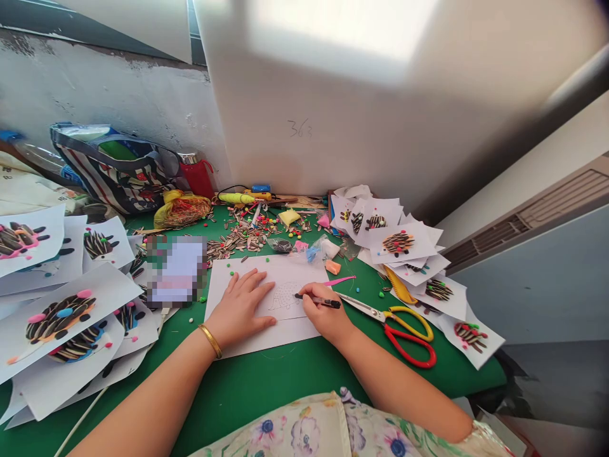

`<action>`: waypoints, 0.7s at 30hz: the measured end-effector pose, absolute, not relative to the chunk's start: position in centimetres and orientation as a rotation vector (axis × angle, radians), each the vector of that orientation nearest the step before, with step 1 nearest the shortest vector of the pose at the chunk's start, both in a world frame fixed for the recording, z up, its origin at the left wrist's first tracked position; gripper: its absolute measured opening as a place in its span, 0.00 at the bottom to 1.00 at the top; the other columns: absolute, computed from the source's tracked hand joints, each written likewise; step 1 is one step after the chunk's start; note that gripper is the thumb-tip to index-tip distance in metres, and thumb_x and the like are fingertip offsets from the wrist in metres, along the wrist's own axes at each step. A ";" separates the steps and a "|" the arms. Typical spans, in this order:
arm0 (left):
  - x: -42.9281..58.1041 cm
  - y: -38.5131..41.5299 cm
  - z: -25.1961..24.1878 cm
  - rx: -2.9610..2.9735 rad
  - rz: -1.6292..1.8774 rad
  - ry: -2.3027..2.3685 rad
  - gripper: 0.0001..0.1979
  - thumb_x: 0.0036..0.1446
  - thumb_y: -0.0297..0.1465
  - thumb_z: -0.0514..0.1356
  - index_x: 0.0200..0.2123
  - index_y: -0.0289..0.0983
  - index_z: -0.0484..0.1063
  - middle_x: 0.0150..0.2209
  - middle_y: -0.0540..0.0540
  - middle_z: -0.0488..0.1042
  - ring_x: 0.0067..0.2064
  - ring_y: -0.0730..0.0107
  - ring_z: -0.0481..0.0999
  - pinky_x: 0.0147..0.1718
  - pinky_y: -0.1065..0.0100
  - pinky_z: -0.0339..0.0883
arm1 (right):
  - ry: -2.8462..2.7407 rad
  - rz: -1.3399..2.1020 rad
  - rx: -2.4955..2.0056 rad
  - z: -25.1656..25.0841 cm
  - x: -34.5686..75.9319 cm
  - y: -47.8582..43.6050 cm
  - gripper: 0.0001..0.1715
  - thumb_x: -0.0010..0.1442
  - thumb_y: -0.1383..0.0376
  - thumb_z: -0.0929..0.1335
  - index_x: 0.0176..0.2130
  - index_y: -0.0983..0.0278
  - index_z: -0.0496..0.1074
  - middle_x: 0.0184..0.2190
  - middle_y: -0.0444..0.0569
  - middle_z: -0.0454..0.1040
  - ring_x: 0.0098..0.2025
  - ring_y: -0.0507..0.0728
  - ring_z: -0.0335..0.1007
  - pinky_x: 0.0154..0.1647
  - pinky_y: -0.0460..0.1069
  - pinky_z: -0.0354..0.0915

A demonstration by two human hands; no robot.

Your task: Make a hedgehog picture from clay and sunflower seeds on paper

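A white sheet of paper [280, 273] lies on the green table [266, 381] in front of me, with a small pencilled hedgehog outline [284, 296] at its middle. My left hand [240, 308] rests flat on the sheet, fingers spread, holding it down; a gold bangle circles its wrist. My right hand [323, 314] is closed round a black pen [318, 299], whose tip touches the outline's right side.
Red and yellow scissors [404, 327] and a pink tool [340, 280] lie right of the sheet. Stacks of finished seed hedgehog pictures sit at left [61, 317] and right [404, 244]. Sunflower seeds [238, 238], clay bits, a striped bag [114, 168] and a red flask [197, 174] crowd the back.
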State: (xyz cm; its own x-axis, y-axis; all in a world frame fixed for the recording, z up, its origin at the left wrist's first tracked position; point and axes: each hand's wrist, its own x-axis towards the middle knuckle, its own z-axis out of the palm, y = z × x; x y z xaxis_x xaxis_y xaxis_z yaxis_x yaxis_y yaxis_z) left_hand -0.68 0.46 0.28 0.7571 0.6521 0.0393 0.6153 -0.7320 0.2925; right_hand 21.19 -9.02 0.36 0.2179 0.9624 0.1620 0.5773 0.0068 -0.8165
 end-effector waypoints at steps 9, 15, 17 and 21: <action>-0.7 0.4 0.3 2.698 0.190 0.995 0.37 0.50 0.47 0.66 0.62 0.43 0.64 0.67 0.39 0.58 0.69 0.45 0.51 0.66 0.39 0.41 | -1.377 0.614 -1.677 0.2 21.5 -9.0 0.10 0.57 0.66 0.63 0.34 0.61 0.74 0.30 0.45 0.75 0.34 0.56 0.70 0.36 0.49 0.64; -0.7 0.4 0.3 2.690 0.215 0.992 0.37 0.50 0.46 0.66 0.62 0.43 0.65 0.66 0.39 0.59 0.68 0.44 0.52 0.65 0.39 0.41 | -1.395 0.606 -1.684 0.1 21.5 -8.9 0.10 0.58 0.66 0.63 0.36 0.61 0.75 0.31 0.46 0.75 0.35 0.57 0.70 0.38 0.50 0.65; -0.7 0.4 0.2 2.691 0.218 0.992 0.37 0.50 0.47 0.66 0.62 0.43 0.65 0.66 0.39 0.59 0.68 0.44 0.52 0.65 0.39 0.41 | -1.403 0.597 -1.686 0.1 21.5 -8.8 0.10 0.57 0.66 0.63 0.36 0.61 0.75 0.32 0.46 0.76 0.36 0.57 0.71 0.40 0.50 0.65; -0.7 0.5 0.3 2.695 0.204 0.989 0.37 0.50 0.47 0.66 0.62 0.42 0.65 0.66 0.39 0.59 0.68 0.44 0.52 0.65 0.39 0.41 | -1.387 0.597 -1.692 0.2 21.6 -8.8 0.10 0.57 0.66 0.63 0.35 0.60 0.74 0.32 0.46 0.75 0.36 0.57 0.71 0.39 0.51 0.65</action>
State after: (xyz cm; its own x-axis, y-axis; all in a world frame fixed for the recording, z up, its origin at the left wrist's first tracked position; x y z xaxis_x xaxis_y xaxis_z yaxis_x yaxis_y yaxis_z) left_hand -0.69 0.49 0.27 0.7581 0.6509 0.0411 0.6139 -0.7334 0.2922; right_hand 21.58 -8.80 0.16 0.2723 0.9510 0.1466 0.5475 -0.0278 -0.8363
